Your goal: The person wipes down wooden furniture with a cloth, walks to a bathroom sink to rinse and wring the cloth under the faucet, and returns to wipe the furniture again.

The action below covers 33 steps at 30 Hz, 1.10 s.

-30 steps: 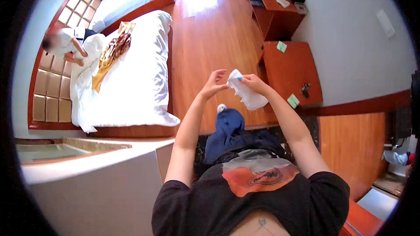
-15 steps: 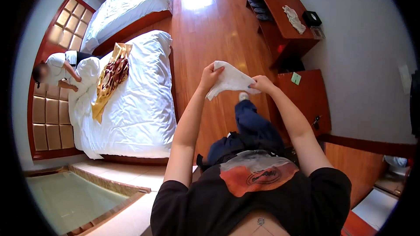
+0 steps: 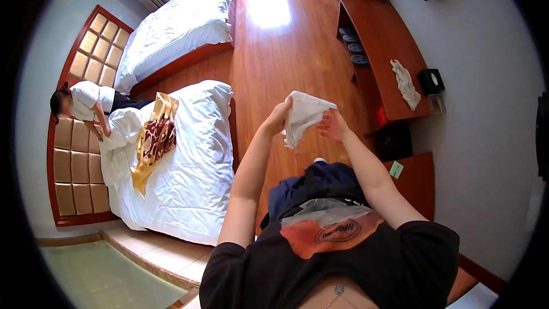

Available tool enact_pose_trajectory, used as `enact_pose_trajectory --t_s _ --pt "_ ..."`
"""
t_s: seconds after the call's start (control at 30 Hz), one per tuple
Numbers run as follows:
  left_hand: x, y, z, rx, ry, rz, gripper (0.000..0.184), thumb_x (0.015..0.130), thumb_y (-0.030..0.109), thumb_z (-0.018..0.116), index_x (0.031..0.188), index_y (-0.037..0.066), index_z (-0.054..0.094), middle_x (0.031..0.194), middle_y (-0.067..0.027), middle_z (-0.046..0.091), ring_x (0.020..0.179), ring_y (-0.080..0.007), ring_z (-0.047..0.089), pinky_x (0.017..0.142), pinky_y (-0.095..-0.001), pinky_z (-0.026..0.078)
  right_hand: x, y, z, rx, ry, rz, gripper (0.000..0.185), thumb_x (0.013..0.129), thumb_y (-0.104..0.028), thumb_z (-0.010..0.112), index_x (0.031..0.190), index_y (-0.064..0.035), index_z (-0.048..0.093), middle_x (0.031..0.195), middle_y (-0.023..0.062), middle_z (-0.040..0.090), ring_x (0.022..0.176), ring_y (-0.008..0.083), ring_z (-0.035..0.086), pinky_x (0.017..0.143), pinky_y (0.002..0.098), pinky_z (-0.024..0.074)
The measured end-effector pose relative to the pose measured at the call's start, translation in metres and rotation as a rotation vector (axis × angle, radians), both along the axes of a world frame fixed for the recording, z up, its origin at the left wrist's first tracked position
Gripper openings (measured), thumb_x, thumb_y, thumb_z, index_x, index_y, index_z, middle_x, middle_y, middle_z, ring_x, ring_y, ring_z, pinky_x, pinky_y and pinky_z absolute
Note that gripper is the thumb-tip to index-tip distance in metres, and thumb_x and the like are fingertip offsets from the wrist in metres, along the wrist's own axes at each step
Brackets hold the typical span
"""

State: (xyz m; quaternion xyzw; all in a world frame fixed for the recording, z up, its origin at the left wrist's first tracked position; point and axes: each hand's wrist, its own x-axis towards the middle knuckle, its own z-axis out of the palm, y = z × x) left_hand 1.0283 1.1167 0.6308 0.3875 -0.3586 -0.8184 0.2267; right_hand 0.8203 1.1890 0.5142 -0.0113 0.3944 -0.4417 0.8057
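A white cloth (image 3: 306,115) hangs in front of me above the wooden floor. My left hand (image 3: 278,117) is closed around its upper left edge. At the cloth's right side is my right hand (image 3: 334,126), palm turned up and fingers spread. Its thumb side is right by the cloth's corner; whether it touches the fabric I cannot tell. The cloth's lower end droops loosely below my left hand.
Left, another person (image 3: 86,103) leans over the near bed (image 3: 189,171), holding white bedding beside a gold and maroon bed runner (image 3: 154,143). A far bed (image 3: 177,17) stands behind. Along the right wall, a wooden desk (image 3: 377,40) bears a crumpled cloth (image 3: 405,84) and a black tissue box (image 3: 430,81).
My view has shifted forward along the room. The right hand has loosened its pinch on the cloth and its fingers have spread. The cloth now hangs more from my left hand.
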Motion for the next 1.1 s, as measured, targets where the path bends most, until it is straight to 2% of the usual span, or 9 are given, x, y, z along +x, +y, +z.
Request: enact_pose_trajectory --t_s 0.1,0.3,0.4,0.5,0.6,0.7,0.8,0.93,1.1 --pt "-0.016 -0.048 0.015 0.162 0.057 0.010 0.055 0.091 0.047 0.032 0.122 0.003 0.041 0.118 -0.0120 0.051 0.107 -0.0253 0.050 0.091 -0.0392 0.040 -0.002 -0.047 0.012 -0.283 -0.088 -0.105 0.030 0.082 -0.032 0.051 0.103 -0.0119 0.048 0.099 0.0100 0.056 0.087 0.0251 0.056 0.072 0.0375 0.0466" --pt "-0.021 -0.165 -0.010 0.243 0.264 0.092 0.055 0.091 0.046 0.029 0.125 0.003 0.038 0.123 -0.0139 0.047 0.112 -0.0278 0.046 0.096 -0.0416 0.037 -0.010 -0.161 0.000 -0.237 0.123 -0.116 0.026 0.085 -0.021 0.045 0.108 -0.0086 0.047 0.098 0.0081 0.055 0.092 0.0227 0.054 0.078 0.0399 0.0451" --pt "-0.022 -0.236 -0.025 0.161 0.290 0.111 0.054 0.091 0.046 0.030 0.125 0.004 0.038 0.122 -0.0137 0.047 0.112 -0.0277 0.046 0.096 -0.0417 0.037 -0.021 -0.229 -0.003 -0.175 0.386 -0.199 0.018 0.088 -0.020 0.045 0.099 -0.0070 0.049 0.093 0.0087 0.056 0.086 0.0225 0.056 0.077 0.0378 0.0461" --pt "-0.023 -0.314 -0.034 0.214 0.387 0.087 0.054 0.091 0.045 0.031 0.124 0.003 0.039 0.122 -0.0133 0.048 0.112 -0.0276 0.046 0.096 -0.0417 0.036 -0.025 -0.306 0.004 -0.143 0.382 -0.397 0.020 0.090 -0.025 0.043 0.091 -0.0052 0.048 0.087 0.0084 0.056 0.076 0.0195 0.055 0.073 0.0318 0.0455" --pt "-0.028 -0.400 -0.038 0.189 0.422 0.120 0.054 0.091 0.045 0.032 0.123 0.002 0.040 0.121 -0.0129 0.048 0.111 -0.0274 0.047 0.096 -0.0416 0.036 -0.025 -0.397 -0.005 -0.270 0.941 -0.534 0.025 0.090 -0.028 0.043 0.091 -0.0030 0.050 0.085 0.0107 0.058 0.069 0.0210 0.055 0.063 0.0336 0.0426" --pt "-0.032 -0.480 -0.019 0.148 0.477 0.118 0.054 0.091 0.046 0.033 0.122 0.002 0.040 0.120 -0.0126 0.049 0.111 -0.0269 0.047 0.095 -0.0412 0.036 -0.025 -0.482 0.009 -0.262 1.339 -0.601 0.028 0.090 -0.028 0.044 0.083 -0.0012 0.051 0.079 0.0142 0.058 0.069 0.0232 0.054 0.062 0.0355 0.0406" --pt "-0.030 -0.554 -0.002 0.091 0.523 0.142 0.054 0.091 0.046 0.033 0.121 0.002 0.040 0.119 -0.0131 0.050 0.109 -0.0269 0.048 0.094 -0.0407 0.037 -0.027 -0.546 0.031 -0.264 1.524 -0.543 0.031 0.088 -0.031 0.045 0.078 -0.0019 0.052 0.070 0.0164 0.058 0.066 0.0294 0.055 0.060 0.0398 0.0407" --pt "-0.028 -0.625 0.012 -0.059 0.361 0.102 0.050 0.091 0.044 0.035 0.116 0.002 0.045 0.110 -0.0110 0.055 0.100 -0.0227 0.053 0.088 -0.0366 0.041 -0.037 -0.610 0.037 -0.198 1.709 -0.438 0.032 0.086 -0.033 0.045 0.077 -0.0036 0.054 0.068 0.0185 0.058 0.065 0.0369 0.056 0.060 0.0443 0.0407" --pt "-0.048 -0.723 0.006 -0.323 0.061 0.141 0.046 0.089 0.045 0.042 0.103 0.004 0.055 0.094 -0.0048 0.059 0.088 -0.0133 0.053 0.078 -0.0306 0.043 -0.055 -0.707 0.016 -0.165 1.729 -0.246 0.036 0.086 -0.032 0.042 0.071 -0.0020 0.056 0.071 0.0210 0.058 0.069 0.0393 0.055 0.065 0.0467 0.0411"
